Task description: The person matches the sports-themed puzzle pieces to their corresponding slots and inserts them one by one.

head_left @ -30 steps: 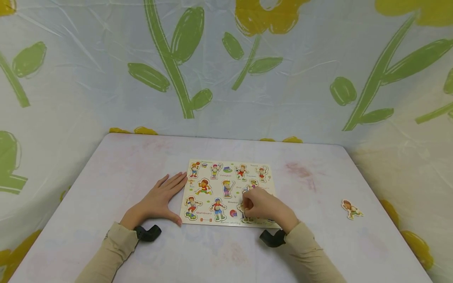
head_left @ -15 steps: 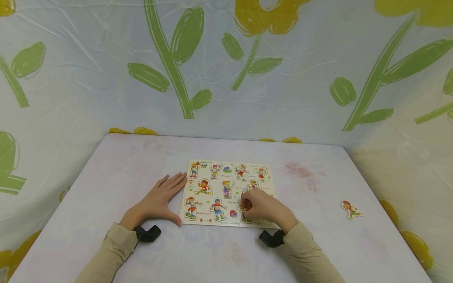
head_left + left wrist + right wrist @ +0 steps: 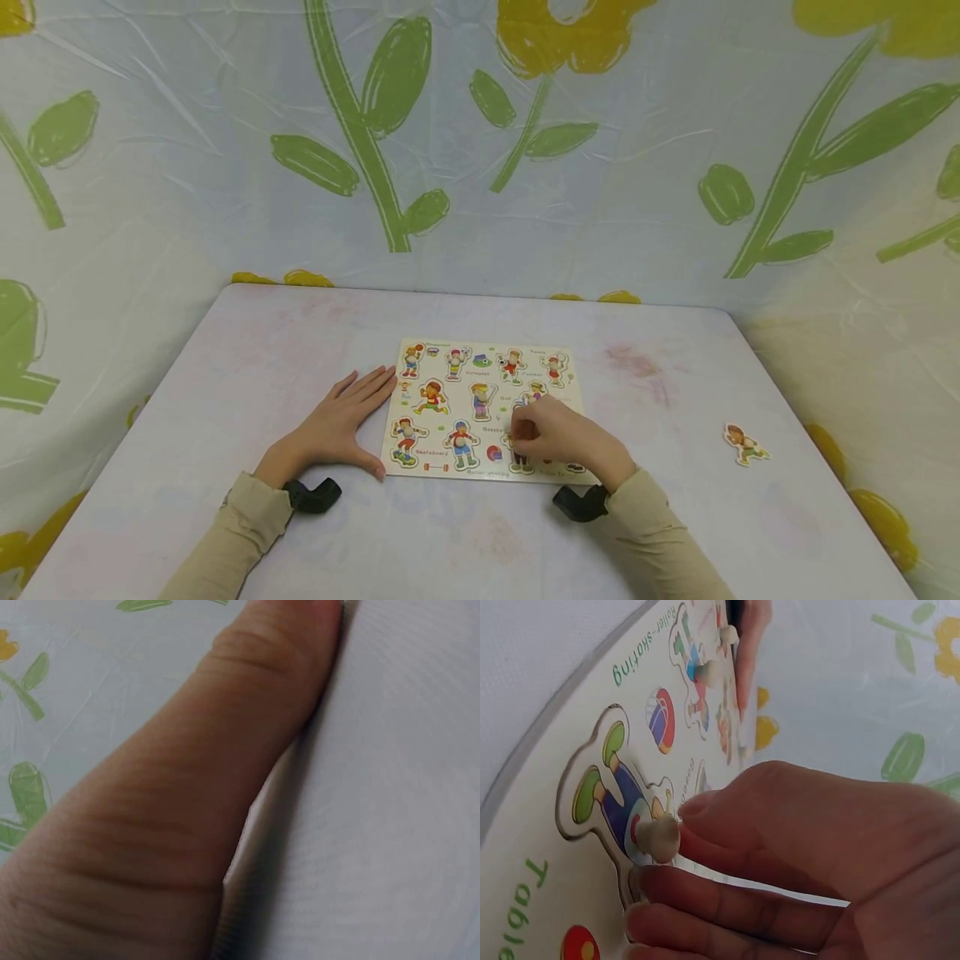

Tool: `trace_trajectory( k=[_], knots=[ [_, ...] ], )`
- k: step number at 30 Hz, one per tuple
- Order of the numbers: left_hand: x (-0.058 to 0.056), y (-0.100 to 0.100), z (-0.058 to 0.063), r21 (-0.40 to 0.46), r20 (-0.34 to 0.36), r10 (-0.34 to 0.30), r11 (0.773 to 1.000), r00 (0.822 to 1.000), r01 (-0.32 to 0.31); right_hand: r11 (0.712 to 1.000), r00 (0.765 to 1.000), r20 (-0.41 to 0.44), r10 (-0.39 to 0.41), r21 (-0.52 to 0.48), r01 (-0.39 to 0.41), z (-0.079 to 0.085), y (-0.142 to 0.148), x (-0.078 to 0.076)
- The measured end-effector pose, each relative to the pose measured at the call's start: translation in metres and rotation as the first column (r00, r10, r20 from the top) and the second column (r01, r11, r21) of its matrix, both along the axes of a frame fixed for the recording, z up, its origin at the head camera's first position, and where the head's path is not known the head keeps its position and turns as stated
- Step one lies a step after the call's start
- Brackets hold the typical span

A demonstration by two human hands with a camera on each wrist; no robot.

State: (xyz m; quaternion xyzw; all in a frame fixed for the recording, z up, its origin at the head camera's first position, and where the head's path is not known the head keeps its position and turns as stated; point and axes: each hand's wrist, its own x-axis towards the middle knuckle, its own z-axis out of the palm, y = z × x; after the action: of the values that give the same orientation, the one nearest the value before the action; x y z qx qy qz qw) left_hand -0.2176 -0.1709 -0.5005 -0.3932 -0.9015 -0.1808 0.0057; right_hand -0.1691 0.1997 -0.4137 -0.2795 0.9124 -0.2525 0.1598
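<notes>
A cream wooden puzzle board (image 3: 450,417) with printed sports figures lies flat on the table. My left hand (image 3: 341,425) rests spread at its left edge, fingertips and thumb right at the border; the left wrist view shows mainly the thumb (image 3: 225,712). Over the lower right of the board, my right hand (image 3: 562,433) has its fingers curled around the knob of a puzzle piece (image 3: 619,806), a figure in blue trousers and green shoes. This piece lies in or close over its outline, partly hidden by the hand. Thumb tip and fingertips are right at its pale knob (image 3: 658,838).
One loose puzzle piece (image 3: 745,444), a running figure, lies on the table (image 3: 660,517) to the right. Several other knobbed pieces, such as a roller skater (image 3: 461,446), sit in the board. Flower-printed cloth (image 3: 600,217) surrounds the table at the back and sides.
The right hand has shifted only slightly over the same piece, whose trousers and shoes show more clearly below the fingers. The left hand has stayed still.
</notes>
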Motion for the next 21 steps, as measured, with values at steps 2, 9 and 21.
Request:
trace_trajectory(
  k=[2,9,21],
  knots=[
    [0.000,0.000,0.000,-0.001,0.001,0.000,1.000,1.000,0.000,1.000,1.000,-0.002,-0.008,-0.012,0.008,0.002,0.002,-0.001],
    [0.001,0.001,0.000,-0.007,0.012,0.007,1.000,1.000,-0.007,0.997,0.998,-0.043,-0.049,-0.056,0.047,0.008,0.011,-0.002],
    [0.000,0.001,0.000,-0.012,0.013,0.009,1.000,1.000,-0.009,0.977,0.965,-0.157,-0.212,-0.041,0.208,0.026,0.050,-0.009]
  ],
)
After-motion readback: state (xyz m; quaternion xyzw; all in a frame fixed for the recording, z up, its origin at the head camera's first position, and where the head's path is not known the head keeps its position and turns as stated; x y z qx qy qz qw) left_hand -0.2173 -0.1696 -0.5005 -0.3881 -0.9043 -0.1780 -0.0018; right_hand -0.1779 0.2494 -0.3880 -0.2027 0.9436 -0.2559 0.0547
